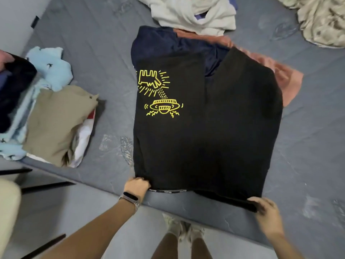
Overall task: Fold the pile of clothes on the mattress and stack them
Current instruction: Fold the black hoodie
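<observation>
Black tee [205, 128] lay flat on mattress [104, 62], over navy and pink pieces. Left hand [137, 186] and right hand [265, 208] each pinched near-edge corner, fingers curled round fabric, probably keeping it taut and square for next fold. Folded stack [56, 124] sat left, unfolded pile [192, 14] beyond.

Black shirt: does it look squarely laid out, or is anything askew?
The black shirt lies skewed: its far edge overlaps a navy garment and a pink garment. Left hand and right hand pinch its near corners.
</observation>
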A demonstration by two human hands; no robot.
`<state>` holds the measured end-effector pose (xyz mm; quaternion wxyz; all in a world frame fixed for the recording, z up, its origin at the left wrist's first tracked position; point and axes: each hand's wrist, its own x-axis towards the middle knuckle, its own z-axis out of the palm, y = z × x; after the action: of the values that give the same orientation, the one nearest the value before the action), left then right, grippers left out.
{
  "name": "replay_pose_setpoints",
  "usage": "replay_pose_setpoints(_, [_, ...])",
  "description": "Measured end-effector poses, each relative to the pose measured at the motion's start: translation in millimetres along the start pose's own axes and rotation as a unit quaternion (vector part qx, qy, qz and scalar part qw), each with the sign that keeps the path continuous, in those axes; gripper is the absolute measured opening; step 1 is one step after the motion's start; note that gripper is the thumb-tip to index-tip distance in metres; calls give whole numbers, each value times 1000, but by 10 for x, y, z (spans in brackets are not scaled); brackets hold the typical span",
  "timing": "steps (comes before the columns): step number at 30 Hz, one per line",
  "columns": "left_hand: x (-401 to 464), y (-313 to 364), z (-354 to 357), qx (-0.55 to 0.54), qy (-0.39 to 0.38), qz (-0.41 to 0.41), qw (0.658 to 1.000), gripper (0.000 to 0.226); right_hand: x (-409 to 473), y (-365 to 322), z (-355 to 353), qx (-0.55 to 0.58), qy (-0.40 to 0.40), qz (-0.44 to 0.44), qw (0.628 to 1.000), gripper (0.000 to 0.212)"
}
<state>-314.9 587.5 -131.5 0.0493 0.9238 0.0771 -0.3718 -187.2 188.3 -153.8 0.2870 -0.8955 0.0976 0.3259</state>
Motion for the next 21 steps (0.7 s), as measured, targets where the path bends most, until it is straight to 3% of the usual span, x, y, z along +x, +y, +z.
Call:
replay_pose_setpoints(5, [-80,171,302,-123,-157,-99,975,53,-173,-205,172,30,-71,104,992,45])
replay_pose_setpoints(8, [-76,330,274,-139,-99,-158,973,58,-165,-396,207,126,-96,168,973,42])
replay_pose_setpoints(11, [-31,526,52,-153,19,-179,972,67,-13,-447,226,231,1,204,951,74])
replay_pose_setpoints(12, [10,614,-9,-183,46,-167,968,72,5,-507,203,260,26,207,943,75])
replay_pose_setpoints(14, [130,829,-136,-305,59,-97,946,81,2,-737,146,280,45,207,936,56])
replay_pose_setpoints(17, [260,1234,-381,-457,16,38,888,90,9,-1099,101,294,46,135,945,35])
replay_pose_setpoints(21, [408,1776,-596,-462,47,98,880,106,-113,-1598,-22,364,13,81,928,50])
